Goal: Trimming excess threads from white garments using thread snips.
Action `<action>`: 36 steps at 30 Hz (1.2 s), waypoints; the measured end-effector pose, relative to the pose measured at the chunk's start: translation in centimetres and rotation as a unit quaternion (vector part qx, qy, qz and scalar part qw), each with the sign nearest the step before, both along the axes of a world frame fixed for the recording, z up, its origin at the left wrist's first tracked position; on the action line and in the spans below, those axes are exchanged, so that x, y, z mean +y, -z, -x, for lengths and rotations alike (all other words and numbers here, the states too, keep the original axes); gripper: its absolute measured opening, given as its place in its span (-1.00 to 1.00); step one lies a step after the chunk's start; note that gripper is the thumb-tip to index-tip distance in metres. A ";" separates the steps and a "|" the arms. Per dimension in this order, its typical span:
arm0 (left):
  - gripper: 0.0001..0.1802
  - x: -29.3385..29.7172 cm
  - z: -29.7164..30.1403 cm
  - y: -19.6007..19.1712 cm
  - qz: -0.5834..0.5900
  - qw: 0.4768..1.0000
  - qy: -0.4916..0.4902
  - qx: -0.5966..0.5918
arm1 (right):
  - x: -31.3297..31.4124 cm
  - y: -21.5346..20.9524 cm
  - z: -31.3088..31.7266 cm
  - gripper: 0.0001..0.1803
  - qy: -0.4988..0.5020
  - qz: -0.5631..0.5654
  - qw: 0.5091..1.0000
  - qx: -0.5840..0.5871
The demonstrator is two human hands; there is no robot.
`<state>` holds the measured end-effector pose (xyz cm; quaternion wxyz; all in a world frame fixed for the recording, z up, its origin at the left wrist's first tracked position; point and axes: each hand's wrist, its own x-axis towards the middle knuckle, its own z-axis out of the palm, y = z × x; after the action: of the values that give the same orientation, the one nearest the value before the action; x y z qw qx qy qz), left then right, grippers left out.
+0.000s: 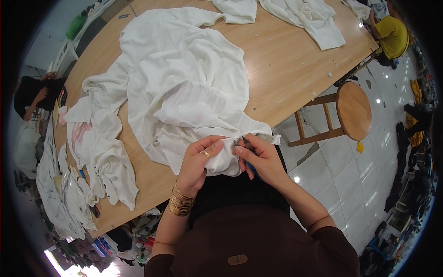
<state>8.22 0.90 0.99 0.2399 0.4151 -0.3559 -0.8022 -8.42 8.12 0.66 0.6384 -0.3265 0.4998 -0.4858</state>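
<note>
White garment (184,92): large, crumpled, spread over the near half of the wooden bench (286,60); one bunched edge is drawn off the bench rim toward the body and held between both hands.

Left hand (200,161): closed on the bunched cloth, thumb on top; a ring and a stack of gold bangles (181,201) are worn.

Right hand (260,159): closed on the same fold, with a small dark-tipped, blue-handled tool (247,142) pinched in the fingers, its point touching the fabric. The kind of tool cannot be told.

Risk, as judged: the point lies close to the left thumb, so a slip could nick skin or snag the cloth; the garment's hanging weight could pull the fold loose.

Surroundings: smaller white pieces (101,152) at the left of the bench, more white cloth (304,18) at the far edge, a round wooden stool (353,110) on the tiled floor at the right, other people seated at left and at far right.
</note>
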 end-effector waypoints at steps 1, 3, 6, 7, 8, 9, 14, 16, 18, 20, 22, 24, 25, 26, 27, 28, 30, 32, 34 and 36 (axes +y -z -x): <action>-0.74 0.0 0.0 -0.1 -0.001 1.000 0.001 0.000 | 0.0 0.0 0.0 -0.82 0.001 -0.001 1.000 0.000; -0.74 0.0 0.0 0.0 0.000 1.000 0.002 0.001 | -0.1 -0.1 0.0 -0.82 0.001 -0.002 1.000 0.001; -0.74 0.0 -0.1 0.1 0.002 1.000 0.003 0.001 | -0.1 -0.2 0.0 -0.82 0.003 -0.003 1.000 -0.010; -0.74 0.0 -0.1 0.1 0.005 1.000 0.001 -0.001 | -0.2 -0.2 -0.1 -0.82 0.009 0.004 1.000 -0.007; -0.74 0.0 -0.1 0.2 0.005 1.000 0.001 -0.001 | -0.2 -0.2 -0.2 -0.82 0.015 0.010 1.000 -0.004; -0.75 0.0 -0.1 0.2 0.005 1.000 0.003 -0.001 | -0.2 0.1 -0.4 -0.82 0.015 0.010 1.000 -0.004; -0.76 0.1 0.0 0.2 0.005 1.000 0.003 -0.002 | -0.2 0.5 -0.4 -0.82 0.088 0.034 0.989 -0.111; -0.76 0.2 -0.2 0.4 0.009 1.000 0.002 -0.004 | -0.4 0.6 -0.2 -0.83 0.109 0.046 0.989 -0.088; -0.76 0.1 -0.1 0.4 0.005 1.000 0.001 -0.003 | -0.3 0.5 -0.1 -0.87 0.148 0.057 0.987 0.000; -0.76 0.1 0.0 0.3 0.002 1.000 -0.001 -0.003 | -0.2 0.6 -0.3 -0.86 0.153 0.089 0.981 0.080; -0.76 0.2 0.0 0.3 -0.002 1.000 0.002 0.001 | -0.3 0.8 -0.3 -0.84 0.156 0.121 0.967 0.159; -0.77 0.3 0.0 0.3 0.008 1.000 0.001 -0.003 | -0.6 0.9 -0.4 -0.79 0.131 0.139 0.962 0.195; -0.77 0.3 0.0 0.4 0.018 1.000 0.000 -0.008 | -0.7 1.4 -0.6 -0.79 0.129 0.139 0.962 0.195; -0.77 0.4 0.1 0.3 0.018 1.000 -0.003 -0.006 | -0.9 2.0 -0.7 -0.81 0.150 0.186 0.945 0.223; -0.78 0.4 0.2 0.3 0.026 1.000 0.002 -0.015 | -1.0 2.3 -0.7 -0.83 0.169 0.233 0.924 0.250; -0.78 0.4 0.3 0.3 0.034 0.999 0.007 -0.023 | -1.0 2.3 -0.6 -0.83 0.166 0.235 0.924 0.251; -0.78 0.4 0.5 0.2 0.044 0.999 0.005 -0.030 | -1.0 2.2 -0.1 -0.87 0.173 0.292 0.845 0.413; -0.78 0.4 0.5 0.2 0.052 0.998 0.006 -0.036 | -1.4 2.6 0.5 -0.90 0.180 0.256 0.835 0.452; -0.78 0.4 0.6 0.2 0.045 0.998 0.006 -0.038 | -1.6 3.4 1.5 -0.90 0.206 0.168 0.834 0.483; -0.78 0.4 0.4 0.2 0.043 0.998 0.005 -0.036 | -1.5 3.3 2.3 -0.89 0.220 0.152 0.876 0.402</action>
<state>7.87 1.33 0.76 0.2405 0.4313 -0.4002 -0.7720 -10.76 6.66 -2.67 0.2020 -0.4683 0.6925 -0.5102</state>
